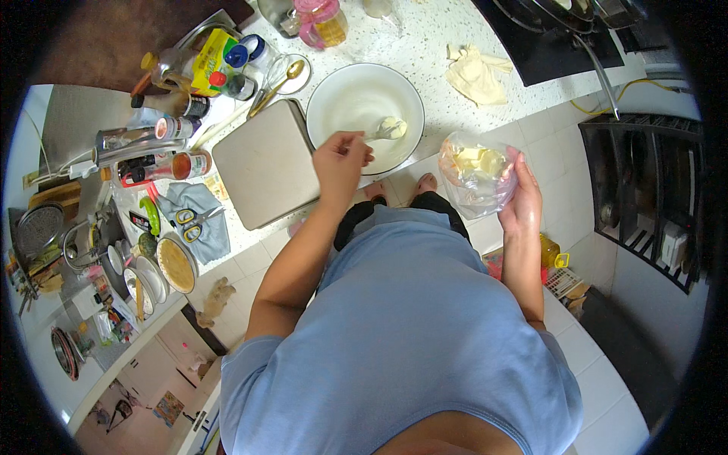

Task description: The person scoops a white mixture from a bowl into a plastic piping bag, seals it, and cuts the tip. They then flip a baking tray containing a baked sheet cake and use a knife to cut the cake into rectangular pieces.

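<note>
My left hand (344,168) grips the handle of a spoon (372,136) over the near side of a large white enamel bowl (333,85) with a dark rim. Pale, creamy lumps (393,127) fill the spoon's head. Smears of a whitish film coat the bowl's inside. To the right of the bowl, past the counter's front edge, my right hand (522,196) holds a clear plastic bag (478,196) from its right side. Pale yellow soft chunks (478,161) sit in the bag's upper part. Left of the bowl lies a flat beige square pan (264,165), partly behind my left wrist.
A crumpled cream cloth (476,77) rests on the speckled counter (438,34) near a black stove (546,51). Bottles (176,105) and a whisk (277,69) crowd the left. Scissors (193,223) lie on a blue-grey cloth (210,242). A black rack (642,187) stands at right.
</note>
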A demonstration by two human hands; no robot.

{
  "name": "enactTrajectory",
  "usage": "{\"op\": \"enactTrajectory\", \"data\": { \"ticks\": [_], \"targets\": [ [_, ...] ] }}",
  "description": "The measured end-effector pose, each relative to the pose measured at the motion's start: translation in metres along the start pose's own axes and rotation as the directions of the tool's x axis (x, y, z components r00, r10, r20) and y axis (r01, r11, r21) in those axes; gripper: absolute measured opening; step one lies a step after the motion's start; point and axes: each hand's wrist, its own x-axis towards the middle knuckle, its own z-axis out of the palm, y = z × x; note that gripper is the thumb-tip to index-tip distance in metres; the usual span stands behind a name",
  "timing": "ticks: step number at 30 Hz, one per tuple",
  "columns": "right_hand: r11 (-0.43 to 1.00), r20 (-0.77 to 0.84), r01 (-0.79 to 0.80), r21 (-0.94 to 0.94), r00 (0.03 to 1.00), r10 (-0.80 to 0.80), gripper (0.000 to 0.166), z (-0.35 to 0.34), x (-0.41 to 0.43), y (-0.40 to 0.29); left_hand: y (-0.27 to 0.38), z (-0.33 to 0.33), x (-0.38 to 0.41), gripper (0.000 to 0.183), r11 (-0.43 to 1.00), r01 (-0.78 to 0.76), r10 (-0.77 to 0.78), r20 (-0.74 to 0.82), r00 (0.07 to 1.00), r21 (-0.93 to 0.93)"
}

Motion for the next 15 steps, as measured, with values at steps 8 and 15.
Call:
{"op": "enactTrajectory", "data": {
  "ticks": [8,15],
  "targets": [
    [0.998,0.076,-0.017,-0.065,0.997,0.022,0.036,-0.015,0.034,-0.023,0.024,-0.028,-0.005,0.016,0.865,-0.261,0.309,-0.044,0.950,0.429],
    [0.994,0.162,-0.048,-0.101,0.985,0.064,0.038,-0.018,0.056,-0.038,0.032,-0.024,-0.008,0.008,0.376,-0.528,0.556,0.271,0.786,0.761]
  ]
}}
